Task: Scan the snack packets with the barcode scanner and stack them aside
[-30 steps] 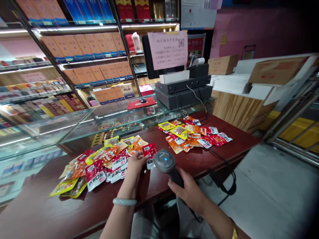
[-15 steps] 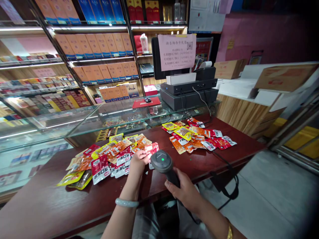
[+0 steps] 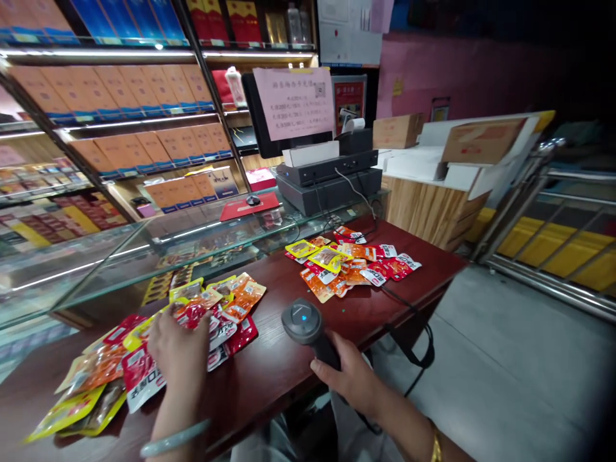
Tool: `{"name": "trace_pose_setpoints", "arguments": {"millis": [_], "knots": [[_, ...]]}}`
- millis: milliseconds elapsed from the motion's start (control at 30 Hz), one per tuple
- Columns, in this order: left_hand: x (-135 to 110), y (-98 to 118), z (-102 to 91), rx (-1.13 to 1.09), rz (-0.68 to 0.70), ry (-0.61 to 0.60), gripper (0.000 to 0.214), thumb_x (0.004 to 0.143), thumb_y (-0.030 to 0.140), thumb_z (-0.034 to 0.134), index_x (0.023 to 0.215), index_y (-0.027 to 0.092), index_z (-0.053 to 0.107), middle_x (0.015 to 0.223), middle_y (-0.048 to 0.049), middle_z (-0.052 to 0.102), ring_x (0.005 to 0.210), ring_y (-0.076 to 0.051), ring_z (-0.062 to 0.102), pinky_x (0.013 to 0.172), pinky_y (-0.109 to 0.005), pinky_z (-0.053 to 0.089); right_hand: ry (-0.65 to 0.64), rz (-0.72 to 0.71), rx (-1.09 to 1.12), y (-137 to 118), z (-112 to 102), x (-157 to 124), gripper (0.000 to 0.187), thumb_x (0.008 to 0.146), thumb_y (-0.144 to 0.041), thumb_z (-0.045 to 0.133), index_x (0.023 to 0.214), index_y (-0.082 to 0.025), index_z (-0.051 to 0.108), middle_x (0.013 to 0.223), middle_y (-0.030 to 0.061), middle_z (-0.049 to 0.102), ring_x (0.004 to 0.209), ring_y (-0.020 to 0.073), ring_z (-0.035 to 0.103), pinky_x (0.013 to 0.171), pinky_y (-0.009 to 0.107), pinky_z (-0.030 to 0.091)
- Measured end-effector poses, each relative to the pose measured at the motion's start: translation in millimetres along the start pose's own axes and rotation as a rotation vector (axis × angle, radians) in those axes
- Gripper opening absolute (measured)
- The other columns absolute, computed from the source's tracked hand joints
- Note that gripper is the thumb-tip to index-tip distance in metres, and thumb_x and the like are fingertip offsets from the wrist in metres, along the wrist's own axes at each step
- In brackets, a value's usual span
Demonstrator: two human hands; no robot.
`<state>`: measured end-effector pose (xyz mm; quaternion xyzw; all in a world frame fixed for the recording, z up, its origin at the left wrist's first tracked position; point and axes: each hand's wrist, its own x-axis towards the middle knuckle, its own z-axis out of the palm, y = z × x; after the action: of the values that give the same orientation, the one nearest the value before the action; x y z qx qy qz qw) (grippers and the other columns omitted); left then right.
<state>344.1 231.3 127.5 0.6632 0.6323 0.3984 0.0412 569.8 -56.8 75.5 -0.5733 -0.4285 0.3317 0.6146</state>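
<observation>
The right hand has its grip clenched on the barcode scanner over the bench. Left of the scanner, the left hand rests on the snack packets; its grip cannot be told.

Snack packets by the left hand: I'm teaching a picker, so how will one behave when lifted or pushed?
Probably light and floppy: the packets are thin, flat pouches. Their glossy film likely slides on the polished table and over neighbours in the overlapping pile. They lie flat, so rolling seems unlikely.
</observation>
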Motion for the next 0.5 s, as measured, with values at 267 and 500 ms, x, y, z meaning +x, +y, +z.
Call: {"name": "trace_pose_setpoints", "arguments": {"millis": [267,500], "knots": [[-77,127,76.9,-0.201,0.276,-0.620,0.018,0.103,0.044,0.091,0.093,0.029,0.085,0.123,-0.0245,0.095,0.134,-0.050,0.088,0.125,-0.058,0.062,0.134,0.068,-0.044,14,-22,-8,0.054,0.090,-0.061,0.091,0.130,-0.026,0.095,0.117,0.0130,0.101,0.111,0.0436,0.092,0.109,0.061,0.076],[-87,185,112.5,-0.202,0.040,-0.762,0.056,0.085,0.050,0.109,0.073,0.030,0.058,0.122,-0.0267,0.090,0.153,-0.059,0.075,0.123,-0.061,0.054,0.211,0.081,-0.027,13,-40,-14,0.060,0.086,-0.062,0.093,0.135,-0.027,0.096,0.126,0.0159,0.102,0.121,0.0482,0.094,0.116,0.066,0.075]]}}
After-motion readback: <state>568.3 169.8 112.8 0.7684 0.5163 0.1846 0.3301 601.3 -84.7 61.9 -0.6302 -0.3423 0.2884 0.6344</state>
